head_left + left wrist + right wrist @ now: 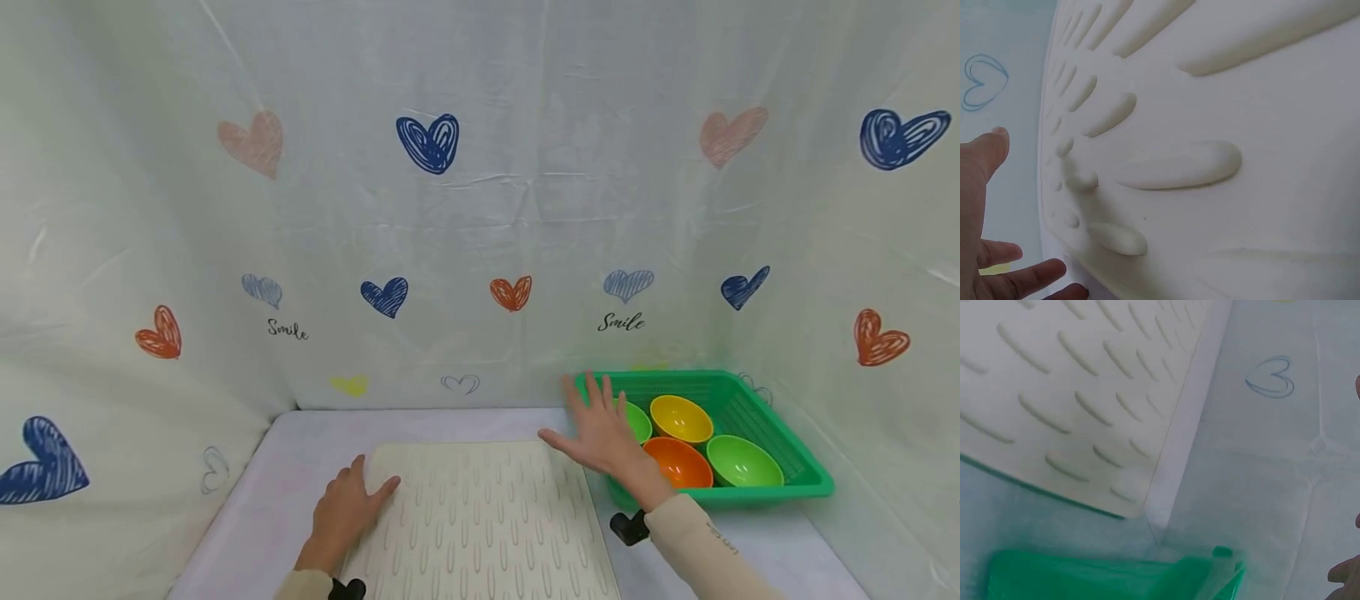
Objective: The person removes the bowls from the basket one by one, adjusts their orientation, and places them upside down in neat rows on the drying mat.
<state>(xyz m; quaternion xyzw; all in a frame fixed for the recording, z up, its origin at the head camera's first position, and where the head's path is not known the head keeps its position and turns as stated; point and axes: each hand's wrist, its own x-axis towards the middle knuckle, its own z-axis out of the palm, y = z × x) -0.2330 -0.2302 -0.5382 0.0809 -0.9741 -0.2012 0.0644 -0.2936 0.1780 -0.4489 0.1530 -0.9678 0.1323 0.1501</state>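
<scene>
A cream mat (487,521) with rows of raised oblong ridges lies on the white table in front of me. My left hand (347,508) is at its left edge, fingers and thumb spread, holding nothing. In the left wrist view, the ridges of the mat (1179,165) loom close beside that hand. Between the mat's far right corner and a green basket (772,496), my right hand (603,433) is raised with fingers stretched apart and nothing in it. It overlaps the basket's left side in the head view. Only fingertips of it show in the right wrist view.
Inside the basket sit an orange bowl (678,463), a yellow bowl (681,419), a green bowl (744,461) and a second green bowl (637,423), partly hidden by my right hand. A white curtain (480,225) printed with hearts surrounds the table's back and sides.
</scene>
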